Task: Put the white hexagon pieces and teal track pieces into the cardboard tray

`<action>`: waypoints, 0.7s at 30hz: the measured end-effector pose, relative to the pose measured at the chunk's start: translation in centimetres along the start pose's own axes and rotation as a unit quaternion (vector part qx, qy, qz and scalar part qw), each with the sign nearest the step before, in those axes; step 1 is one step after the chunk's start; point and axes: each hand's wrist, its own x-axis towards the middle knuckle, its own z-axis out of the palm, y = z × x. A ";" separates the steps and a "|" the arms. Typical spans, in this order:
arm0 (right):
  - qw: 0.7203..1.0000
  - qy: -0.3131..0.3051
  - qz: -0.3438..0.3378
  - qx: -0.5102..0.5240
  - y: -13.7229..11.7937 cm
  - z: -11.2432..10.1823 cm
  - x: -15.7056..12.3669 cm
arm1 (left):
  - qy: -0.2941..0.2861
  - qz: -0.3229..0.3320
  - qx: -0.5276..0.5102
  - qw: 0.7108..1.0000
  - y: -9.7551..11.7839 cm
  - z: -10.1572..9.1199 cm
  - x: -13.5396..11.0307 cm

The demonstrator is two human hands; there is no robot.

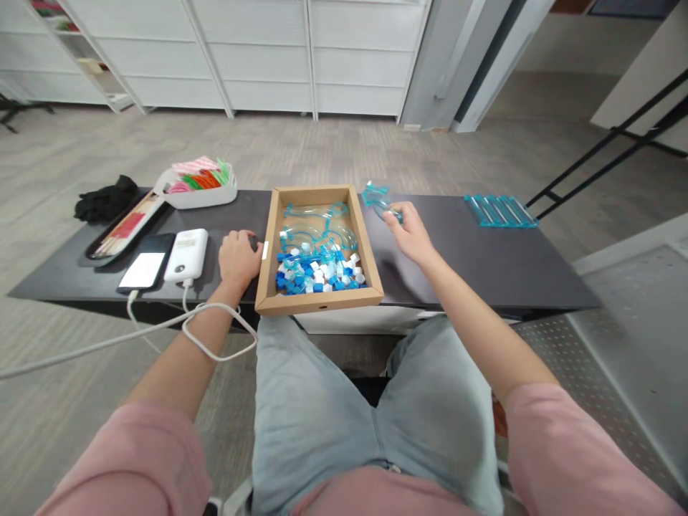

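Observation:
My right hand (411,233) is closed on a translucent blue plastic piece (377,197), held over the table to the right of a cardboard box. My left hand (239,258) rests against the left side of that cardboard box (263,290), its fingers curled around a small dark object (254,242) that I cannot make out. In the near half of the box lies a heap of small blue and white blocks (322,272). Behind the heap are clear curved plastic parts with blue edges (317,211).
On the left stand a white power bank (186,256), a phone (145,264), a black tray (121,229), a white basket of colourful sticks (215,195) and black cloth (107,201). A white cable (215,308) crosses my left forearm. A blue ribbed rack (499,211) lies at the right.

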 end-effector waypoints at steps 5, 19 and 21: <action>0.993 -0.098 -0.054 0.038 -6.8 8.0 6.5 | 0.015 -0.007 0.002 1.000 0.2 0.2 -0.1; 0.995 -0.084 0.049 -0.033 -5.5 10.6 10.9 | 0.011 -0.001 -0.006 1.000 -0.1 0.6 0.2; 0.994 -0.083 0.054 -0.053 -4.6 10.0 11.1 | 0.010 -0.002 -0.010 1.000 -0.1 0.5 0.2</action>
